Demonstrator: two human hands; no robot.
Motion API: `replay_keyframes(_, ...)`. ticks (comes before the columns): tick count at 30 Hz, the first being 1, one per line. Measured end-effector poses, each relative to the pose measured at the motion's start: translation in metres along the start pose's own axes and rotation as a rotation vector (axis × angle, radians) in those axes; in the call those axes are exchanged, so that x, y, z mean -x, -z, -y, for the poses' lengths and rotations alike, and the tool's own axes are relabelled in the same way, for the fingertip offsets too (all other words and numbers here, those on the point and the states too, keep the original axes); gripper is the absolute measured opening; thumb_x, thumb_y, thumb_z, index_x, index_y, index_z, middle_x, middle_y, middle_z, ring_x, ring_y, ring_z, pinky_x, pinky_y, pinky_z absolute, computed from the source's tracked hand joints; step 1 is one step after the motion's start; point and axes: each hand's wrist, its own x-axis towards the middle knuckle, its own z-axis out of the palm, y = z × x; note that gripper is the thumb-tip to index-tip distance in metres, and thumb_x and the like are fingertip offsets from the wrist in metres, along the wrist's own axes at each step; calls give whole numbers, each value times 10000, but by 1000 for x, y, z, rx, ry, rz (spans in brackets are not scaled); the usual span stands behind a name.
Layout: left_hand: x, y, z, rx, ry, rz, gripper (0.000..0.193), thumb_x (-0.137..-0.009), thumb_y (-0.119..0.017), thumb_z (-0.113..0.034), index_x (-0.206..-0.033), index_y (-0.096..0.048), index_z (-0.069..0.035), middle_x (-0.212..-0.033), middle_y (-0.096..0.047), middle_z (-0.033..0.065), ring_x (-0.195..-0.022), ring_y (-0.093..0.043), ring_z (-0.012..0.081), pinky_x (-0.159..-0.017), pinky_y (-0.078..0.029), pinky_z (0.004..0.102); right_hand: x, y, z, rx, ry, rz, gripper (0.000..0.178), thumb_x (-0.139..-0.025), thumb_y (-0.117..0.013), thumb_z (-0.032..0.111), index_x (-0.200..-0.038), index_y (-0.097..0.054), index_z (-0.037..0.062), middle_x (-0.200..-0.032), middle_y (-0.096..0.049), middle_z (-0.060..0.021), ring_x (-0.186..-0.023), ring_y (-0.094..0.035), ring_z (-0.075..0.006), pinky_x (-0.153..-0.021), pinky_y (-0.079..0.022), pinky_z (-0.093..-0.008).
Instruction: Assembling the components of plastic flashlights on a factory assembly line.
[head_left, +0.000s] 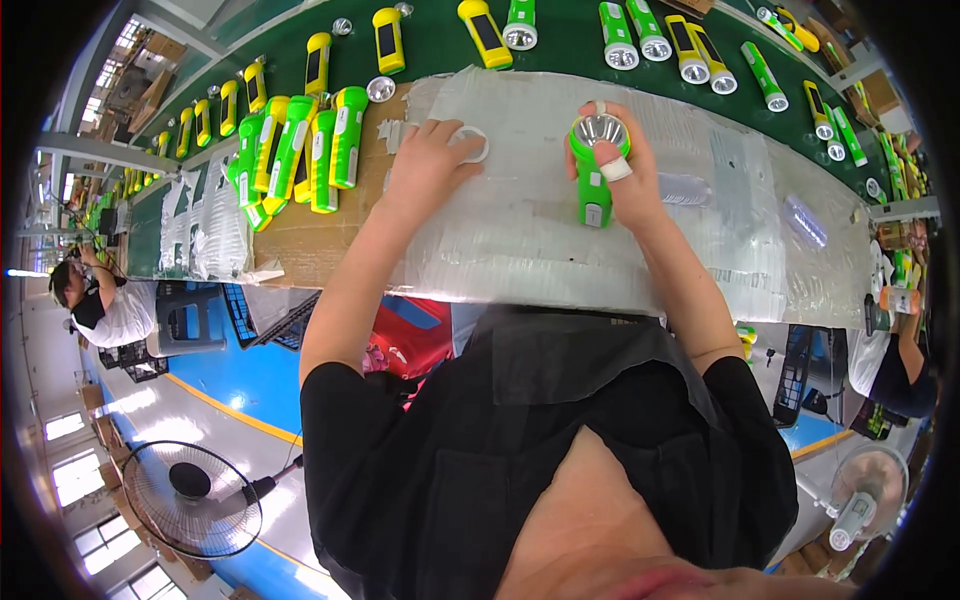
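Note:
My right hand [632, 165] grips a green flashlight [592, 190] with its silver reflector head facing up. White tape wraps the thumb, which presses at the reflector's rim, and another finger. My left hand [430, 165] rests low over the work surface, its thumb and fingers closed around a white ring [474, 142] that is partly hidden under them. The two hands are apart, both above the plastic-covered mat [520, 220]. To the left of my left hand lies a pile of green and yellow flashlights [290, 150].
Beyond the mat, a green conveyor belt [560, 60] carries several yellow and green flashlights and a loose reflector [381, 89]. Clear plastic pieces [805, 221] lie on the mat's right. Another person [110, 305] sits at far left. A standing fan [190, 490] is at lower left.

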Motion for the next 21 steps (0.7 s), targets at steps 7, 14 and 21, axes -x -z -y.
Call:
replay_keyframes(7, -41, 35, -66, 848, -5, -502, 307, -663, -861, -154, -941, -749, -83, -1036, -627, 71, -853, -587, 178, -710, -491, 290, 1, 3, 0, -59, -12, 33, 324, -956, -574, 175, -1232, -468, 45, -916, -591, -75, -740, -586, -147, -665, -493, -295)
replay_keyframes(14, -52, 40, -84, 766, -86, -365, 393, -657, -861, -155, -1021, -742, -70, -1082, -606, 75, -869, -567, 169, -710, -489, 283, 4, 8, -1, -94, -1, 79, 368, -968, -558, 226, -1271, -450, 46, -996, -601, -89, -781, -606, -145, -695, -508, -292)
replay_keyframes(21, -58, 52, -88, 651, -171, -319, 409, -647, -858, -201, -1024, -738, -100, -1046, -601, 74, -848, -582, 198, -721, -510, 301, 1, 12, 11, 162, 302, -33, 481, -929, -627, 205, -1347, -435, 65, -1119, -627, -73, -1002, -628, -209, -872, -509, -325)
